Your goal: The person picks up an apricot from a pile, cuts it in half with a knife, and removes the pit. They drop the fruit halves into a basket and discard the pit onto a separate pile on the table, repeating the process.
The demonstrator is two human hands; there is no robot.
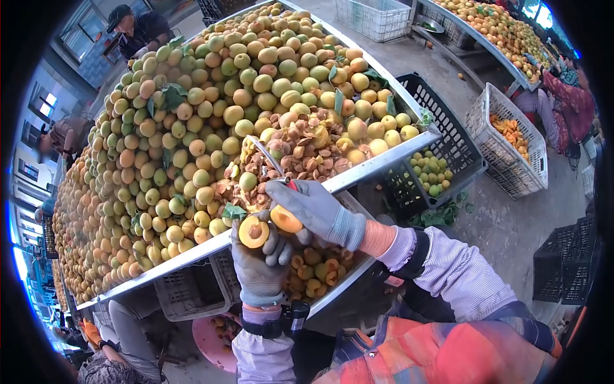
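My left hand, in a grey glove, is closed around a halved apricot whose cut face shows the pit. My right hand, also gloved, holds a knife with a red part on its handle and a curved blade pointing up and left. Between the hands, under the right fingers, is another apricot half, cut side showing. Just beyond the hands lies a pile of brown pits on the heap of whole apricots. Below them, a container of halved apricots is partly hidden.
The table's metal rim runs beside my hands. Right of it stand a black crate and a white crate holding apricot pieces. A pink basin sits below left. Other people work at the left and upper right.
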